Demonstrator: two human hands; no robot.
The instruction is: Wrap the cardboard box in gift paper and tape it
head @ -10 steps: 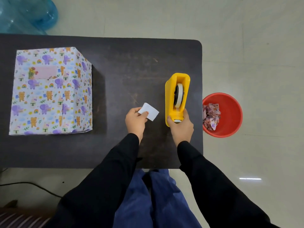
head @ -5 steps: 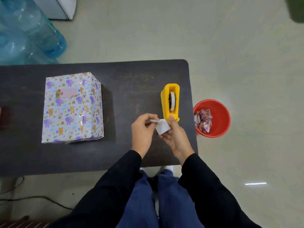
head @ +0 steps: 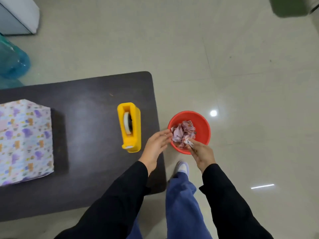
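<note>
The box wrapped in animal-print gift paper (head: pixel 24 140) lies at the left of the dark table (head: pixel 86 94), cut off by the frame edge. A yellow tape dispenser (head: pixel 129 128) stands near the table's right edge. My right hand (head: pixel 201 152) reaches over the near rim of the red bowl (head: pixel 202 125) on the floor and pinches a small white scrap of paper (head: pixel 188 142). My left hand (head: pixel 157 144) hovers at the bowl's left rim with straight fingers and holds nothing.
Crumpled gift-paper scraps (head: pixel 183 133) fill the red bowl. Blue water bottles (head: pixel 12 61) stand on the floor beyond the table's far left, with a white cabinet (head: pixel 19 14) behind them. My foot (head: pixel 182 167) is on the tiled floor beside the table.
Both hands left the table by the dispenser and moved right over the red bowl. The white scrap passed from my left hand to my right. The view swung right.
</note>
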